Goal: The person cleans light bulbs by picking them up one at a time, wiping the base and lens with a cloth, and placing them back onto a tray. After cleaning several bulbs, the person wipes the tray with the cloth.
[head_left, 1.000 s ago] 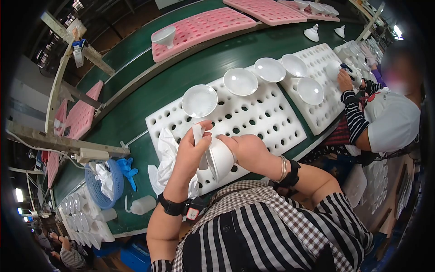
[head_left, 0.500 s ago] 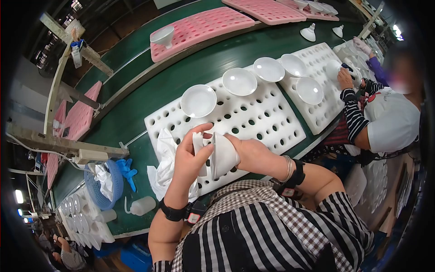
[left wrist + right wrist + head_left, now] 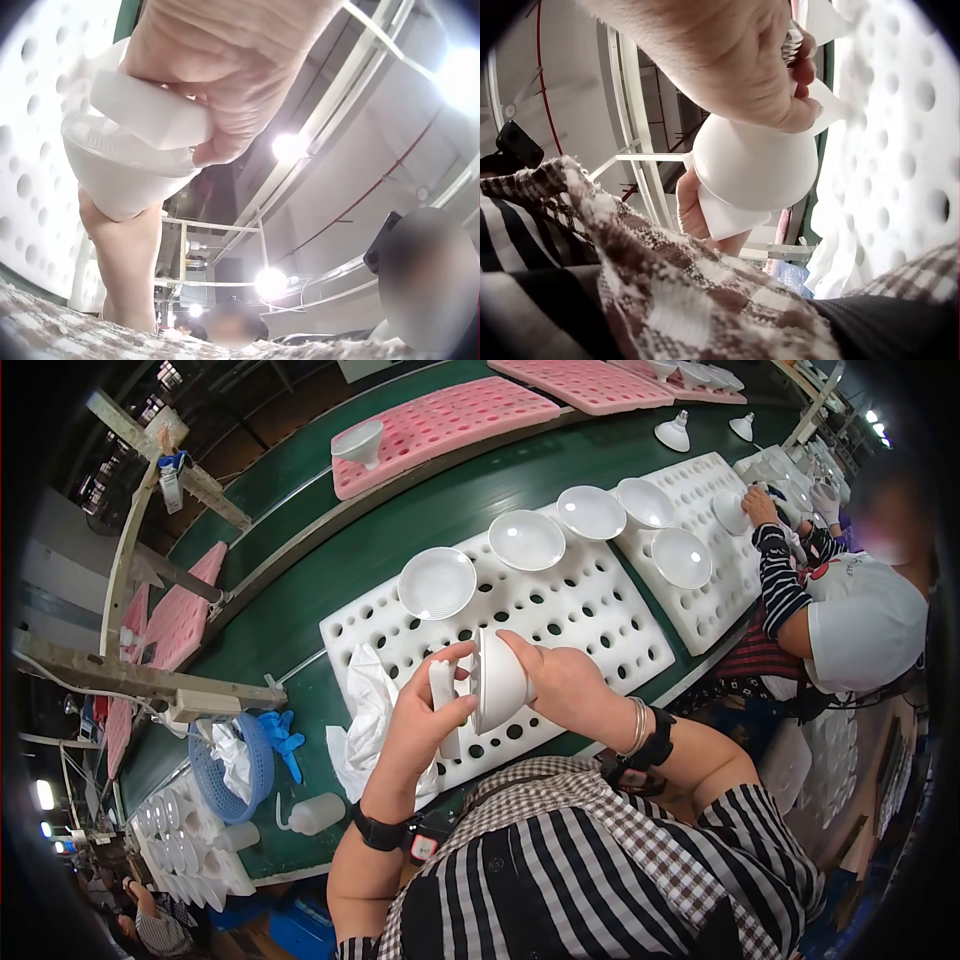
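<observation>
My left hand (image 3: pixel 412 722) pinches a thick white pad-like piece (image 3: pixel 443 685) beside the rim of a white cone-shaped lamp (image 3: pixel 505 680). My right hand (image 3: pixel 572 685) grips that lamp by its narrow end; a metal screw base shows among the fingers in the right wrist view. The lamp lies sideways in the air above the perforated white foam tray (image 3: pixel 640 665), its wide face toward my left hand. In the left wrist view the white piece (image 3: pixel 150 112) overlaps the lamp's rim (image 3: pixel 124 169); whether they touch is unclear.
Several lamps stand face up along the tray's far edge, such as one lamp (image 3: pixel 437 583). Left are a crumpled white cloth (image 3: pixel 368 695), squeeze bottle (image 3: pixel 317 813), blue basket (image 3: pixel 258 765) and blue glove (image 3: pixel 280 740). Pink trays (image 3: pixel 450 430) lie beyond. Another person works at right.
The held lamp has turned and shifted slightly right and up with my right hand. My left hand has moved a little right with the white piece. The person at right has moved their hands.
</observation>
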`<state>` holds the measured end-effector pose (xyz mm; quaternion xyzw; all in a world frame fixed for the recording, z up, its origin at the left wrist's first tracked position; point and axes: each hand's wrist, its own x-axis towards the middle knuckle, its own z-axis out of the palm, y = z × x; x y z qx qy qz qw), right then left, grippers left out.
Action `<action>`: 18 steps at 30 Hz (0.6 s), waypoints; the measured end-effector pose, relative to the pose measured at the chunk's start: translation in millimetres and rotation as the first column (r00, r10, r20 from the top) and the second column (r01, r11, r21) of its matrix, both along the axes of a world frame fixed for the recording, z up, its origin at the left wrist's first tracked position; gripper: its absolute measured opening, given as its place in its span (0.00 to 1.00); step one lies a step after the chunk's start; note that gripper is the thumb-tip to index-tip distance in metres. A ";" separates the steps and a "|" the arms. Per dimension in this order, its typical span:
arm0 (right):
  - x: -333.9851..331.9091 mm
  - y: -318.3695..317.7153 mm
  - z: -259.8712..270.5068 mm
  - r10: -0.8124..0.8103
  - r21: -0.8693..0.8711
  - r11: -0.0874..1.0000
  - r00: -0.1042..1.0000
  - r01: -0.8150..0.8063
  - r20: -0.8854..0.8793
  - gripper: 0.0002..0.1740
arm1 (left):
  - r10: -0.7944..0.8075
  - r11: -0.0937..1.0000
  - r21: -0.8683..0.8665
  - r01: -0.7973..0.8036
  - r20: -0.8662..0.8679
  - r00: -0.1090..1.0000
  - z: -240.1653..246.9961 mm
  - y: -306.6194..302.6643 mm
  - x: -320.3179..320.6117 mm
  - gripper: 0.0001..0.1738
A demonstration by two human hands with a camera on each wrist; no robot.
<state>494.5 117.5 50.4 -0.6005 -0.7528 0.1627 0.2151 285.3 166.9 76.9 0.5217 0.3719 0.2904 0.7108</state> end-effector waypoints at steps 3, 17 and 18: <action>0.3 -0.5 -3.2 0.014 0.027 1.000 1.000 -0.013 -0.017 0.42 | 0.002 1.000 -0.002 -0.002 -0.017 1.000 2.5 -0.5 1.6 0.34; -2.3 -0.2 -5.8 0.025 0.132 0.991 0.994 -0.039 0.105 0.37 | 0.038 0.997 0.069 -0.030 -0.106 0.994 10.8 11.8 8.9 0.36; -0.9 0.6 -7.4 0.023 0.130 0.991 0.994 -0.037 0.105 0.37 | 0.023 0.998 0.067 -0.017 -0.091 0.996 10.1 8.0 8.4 0.36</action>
